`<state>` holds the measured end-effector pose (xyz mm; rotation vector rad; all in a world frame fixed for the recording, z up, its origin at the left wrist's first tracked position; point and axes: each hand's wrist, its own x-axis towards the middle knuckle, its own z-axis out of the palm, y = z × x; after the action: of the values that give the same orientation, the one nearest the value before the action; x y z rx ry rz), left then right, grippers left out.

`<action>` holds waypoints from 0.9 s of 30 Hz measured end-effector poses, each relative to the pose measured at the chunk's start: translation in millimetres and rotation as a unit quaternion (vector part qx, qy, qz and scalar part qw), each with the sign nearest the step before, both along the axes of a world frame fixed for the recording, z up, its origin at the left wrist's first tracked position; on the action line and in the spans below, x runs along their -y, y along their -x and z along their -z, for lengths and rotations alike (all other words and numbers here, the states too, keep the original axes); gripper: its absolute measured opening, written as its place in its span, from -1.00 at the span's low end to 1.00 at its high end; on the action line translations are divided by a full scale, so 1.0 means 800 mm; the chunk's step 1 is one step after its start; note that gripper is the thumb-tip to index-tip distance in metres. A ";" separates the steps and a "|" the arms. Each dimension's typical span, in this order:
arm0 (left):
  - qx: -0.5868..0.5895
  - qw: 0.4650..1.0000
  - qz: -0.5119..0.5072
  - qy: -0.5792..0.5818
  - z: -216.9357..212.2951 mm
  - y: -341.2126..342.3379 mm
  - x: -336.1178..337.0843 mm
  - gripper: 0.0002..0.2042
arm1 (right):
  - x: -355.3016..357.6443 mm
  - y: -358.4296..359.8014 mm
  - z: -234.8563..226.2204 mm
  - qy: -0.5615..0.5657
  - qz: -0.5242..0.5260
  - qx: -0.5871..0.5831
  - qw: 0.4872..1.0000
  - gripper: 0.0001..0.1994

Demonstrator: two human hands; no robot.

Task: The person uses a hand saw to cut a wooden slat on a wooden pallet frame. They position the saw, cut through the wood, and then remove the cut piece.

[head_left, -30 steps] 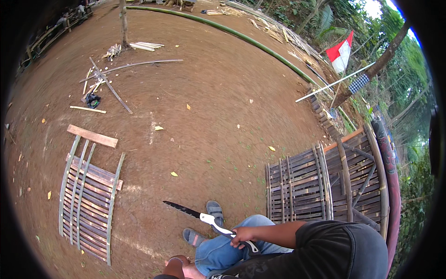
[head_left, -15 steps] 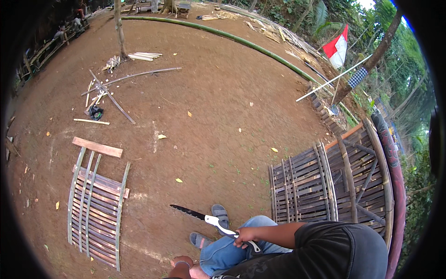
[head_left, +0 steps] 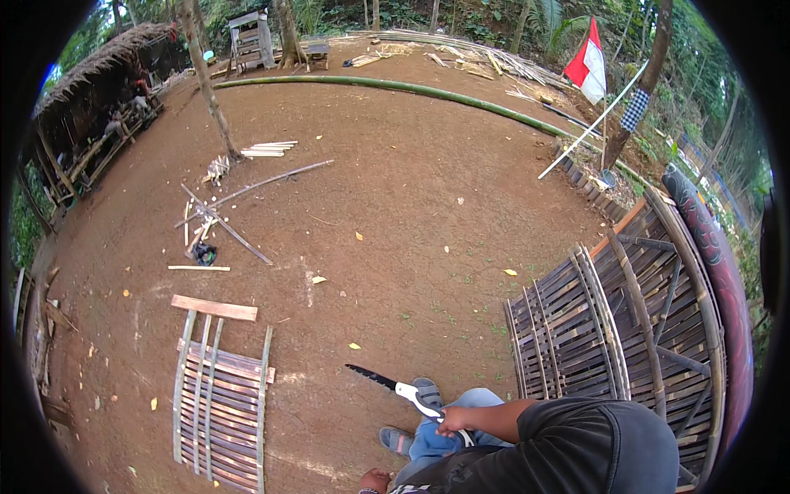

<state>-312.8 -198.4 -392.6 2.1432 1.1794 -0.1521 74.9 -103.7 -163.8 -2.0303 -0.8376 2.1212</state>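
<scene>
My right hand is closed round the handle of a hand saw with a white-and-black grip and a dark toothed blade. The blade points to the left, over bare ground, and the saw lies across my knees in blue jeans. At the bottom edge sits my left hand, with a bracelet at its wrist; its fingers are too hidden to read. To the left on the soil lies a bamboo slat frame, with long poles across its slats and a reddish plank at its far end.
Slatted bamboo panels lean at my right beside a dark red painted post. Crossed sticks lie farther off at left. A long green bamboo pole spans the back, and a red-and-white flag stands at right.
My view has tilted up and turned left, so the ground items sit lower and farther right. The saw stays in my right hand at much the same angle.
</scene>
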 end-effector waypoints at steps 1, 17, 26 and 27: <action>-0.004 0.999 -0.044 0.018 0.001 0.018 -0.003 -0.70 | -0.005 0.001 0.002 -0.001 0.011 0.007 1.000 -0.58; 0.036 0.923 -0.356 0.142 -0.223 0.088 -0.064 -0.82 | -0.023 -0.180 -0.080 -0.028 -0.268 0.310 0.912 -0.41; 0.039 0.918 -0.347 0.188 -0.161 0.070 0.024 -0.66 | -0.015 -0.218 -0.084 -0.013 -0.239 0.291 0.926 -0.52; 0.040 0.889 -0.401 0.216 -0.191 0.057 0.018 -0.65 | -0.021 -0.220 -0.090 -0.009 -0.256 0.304 0.917 -0.52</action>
<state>-358.4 -212.7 -239.9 1.1501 1.6936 0.0461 250.8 -86.9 -91.5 -2.7442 -1.6161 1.6219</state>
